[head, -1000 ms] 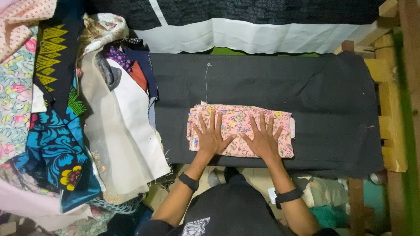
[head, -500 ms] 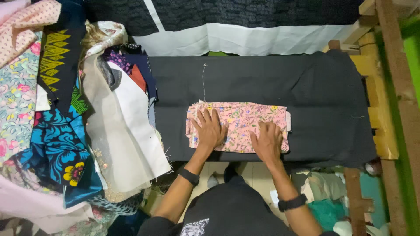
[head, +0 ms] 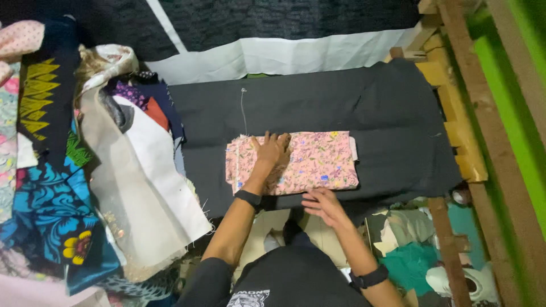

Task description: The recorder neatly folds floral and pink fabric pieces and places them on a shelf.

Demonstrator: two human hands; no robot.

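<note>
On black cloth [head: 369, 119]: left hand [head: 272, 149] spread flat on pink floral fabric [head: 318, 162]; right hand [head: 321, 204] open at its near edge

Dim, soft overhead light, blurred edges

Heaped patterned fabrics [head: 51, 187], wooden frame [head: 455, 131], white cloth strip [head: 284, 57].

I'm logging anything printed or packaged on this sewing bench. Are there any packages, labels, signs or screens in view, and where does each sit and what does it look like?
No packages, signs or screens show.
Only printed mark: a small white graphic on the person's black shirt, bottom centre; too small to make out.
Left hand presses flat on the folded pink floral fabric on the black cloth.
Right hand is at the fabric's near edge.
</note>
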